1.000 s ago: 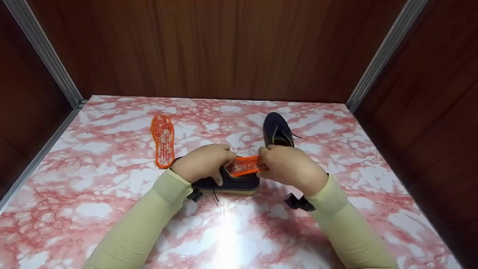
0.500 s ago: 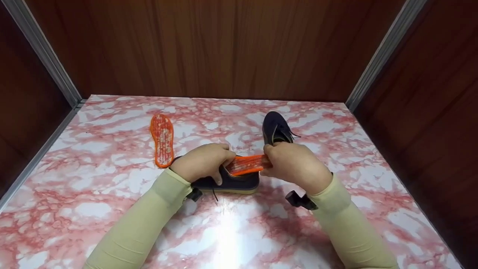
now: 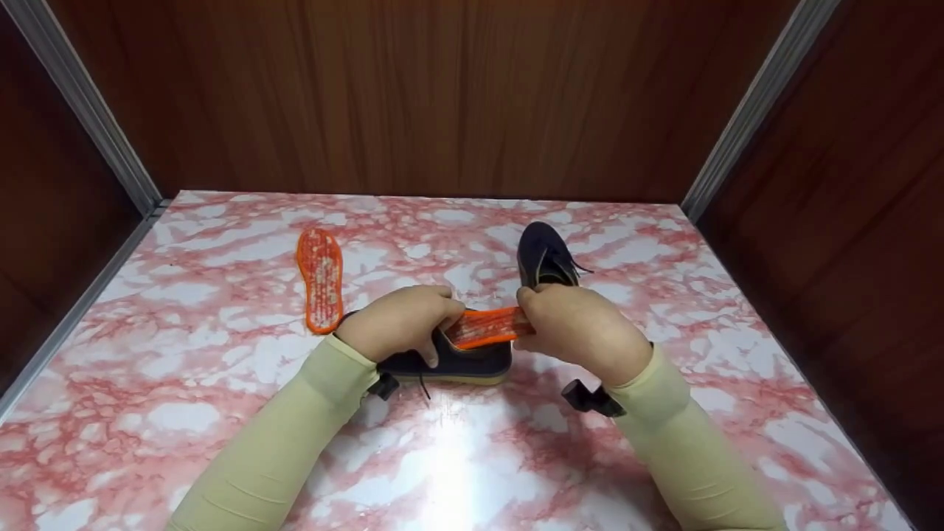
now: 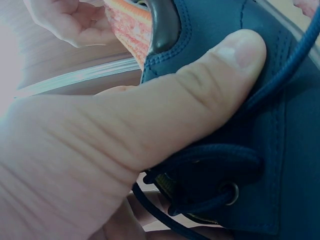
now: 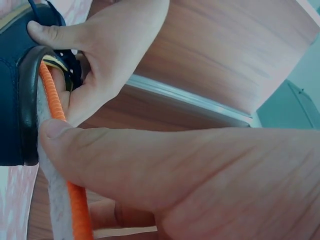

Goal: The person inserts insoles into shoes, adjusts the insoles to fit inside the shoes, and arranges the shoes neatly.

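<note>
My left hand grips a dark blue lace-up shoe lying sideways in front of me, toe to the left. Its thumb presses on the shoe's side beside the laces, plain in the left wrist view. An orange-edged insole with a mottled red and white top has its left end inside the shoe's opening. The other end rises past the heel, where my right hand pinches it by the edges. From the right wrist, the insole's grey underside faces the shoe's heel collar.
A second orange insole lies flat at the left, its narrow end close to the held shoe. Beyond my right hand stands the other dark shoe, toe away from me. Brown panels enclose the marbled tabletop at back and sides.
My right hand has shifted slightly to the right from one second ago, still pinching the insole. The left hand and the shoe stay in place.
</note>
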Demonstrator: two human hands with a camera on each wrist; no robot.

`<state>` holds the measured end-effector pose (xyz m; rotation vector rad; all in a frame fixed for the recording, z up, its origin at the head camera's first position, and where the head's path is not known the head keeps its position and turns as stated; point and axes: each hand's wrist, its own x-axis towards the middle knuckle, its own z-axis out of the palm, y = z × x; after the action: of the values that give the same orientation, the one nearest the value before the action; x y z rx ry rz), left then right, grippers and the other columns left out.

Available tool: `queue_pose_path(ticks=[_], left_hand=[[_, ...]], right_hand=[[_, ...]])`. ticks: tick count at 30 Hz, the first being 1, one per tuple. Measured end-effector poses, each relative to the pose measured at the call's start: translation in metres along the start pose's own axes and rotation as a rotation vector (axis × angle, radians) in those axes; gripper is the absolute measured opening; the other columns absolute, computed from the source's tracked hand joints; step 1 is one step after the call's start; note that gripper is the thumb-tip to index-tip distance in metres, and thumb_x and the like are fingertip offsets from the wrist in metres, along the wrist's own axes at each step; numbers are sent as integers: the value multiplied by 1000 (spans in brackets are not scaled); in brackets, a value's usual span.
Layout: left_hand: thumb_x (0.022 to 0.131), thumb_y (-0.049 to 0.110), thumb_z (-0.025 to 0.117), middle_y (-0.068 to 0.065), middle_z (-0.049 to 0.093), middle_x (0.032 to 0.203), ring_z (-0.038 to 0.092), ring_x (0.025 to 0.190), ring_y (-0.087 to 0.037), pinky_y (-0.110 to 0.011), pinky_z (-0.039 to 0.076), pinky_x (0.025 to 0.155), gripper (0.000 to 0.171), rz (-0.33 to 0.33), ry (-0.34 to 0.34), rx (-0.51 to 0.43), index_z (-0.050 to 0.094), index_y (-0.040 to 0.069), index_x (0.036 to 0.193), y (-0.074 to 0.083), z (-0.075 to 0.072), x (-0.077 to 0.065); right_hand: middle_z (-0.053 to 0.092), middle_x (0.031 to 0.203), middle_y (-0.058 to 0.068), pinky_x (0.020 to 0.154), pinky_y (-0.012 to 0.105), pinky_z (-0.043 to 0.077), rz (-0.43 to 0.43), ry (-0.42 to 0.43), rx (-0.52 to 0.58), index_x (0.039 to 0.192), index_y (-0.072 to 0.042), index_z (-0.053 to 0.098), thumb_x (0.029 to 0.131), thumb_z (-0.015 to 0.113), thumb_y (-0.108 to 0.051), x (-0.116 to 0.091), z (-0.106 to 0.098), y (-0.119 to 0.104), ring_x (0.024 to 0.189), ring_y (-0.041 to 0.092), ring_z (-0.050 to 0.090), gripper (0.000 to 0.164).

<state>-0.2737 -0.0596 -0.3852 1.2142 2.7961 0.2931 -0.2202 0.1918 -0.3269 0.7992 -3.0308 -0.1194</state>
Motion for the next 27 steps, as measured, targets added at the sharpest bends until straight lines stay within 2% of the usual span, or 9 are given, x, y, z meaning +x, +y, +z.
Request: queue_pose_path(ticks=[10,17,27], left_hand=[[68,17,104,-2,59,96,54,83,-16,-37,51,78,48,-8,-16,5,63,16,92,2,-1,0],[65,15,104,-2,59,96,54,82,-17,-37,50,77,50,-8,-12,0,62,15,91,2,-1,0],[64,17,105,-3,61,98,56,82,-18,-38,52,78,50,-5,-6,6,64,16,93,0,1,0]], right_hand=[[69,89,6,74,48,62,-10,-17,3,104,-7,65,92,89,-35,1,2,0,74,24,69,39],[69,91,7,75,46,62,-15,-30,-6,106,-6,66,94,87,-36,3,3,-1,77,22,67,38],[64,84,3,71,44,57,-46,-31,36,97,-9,61,93,88,-37,4,4,-1,72,20,61,39]])
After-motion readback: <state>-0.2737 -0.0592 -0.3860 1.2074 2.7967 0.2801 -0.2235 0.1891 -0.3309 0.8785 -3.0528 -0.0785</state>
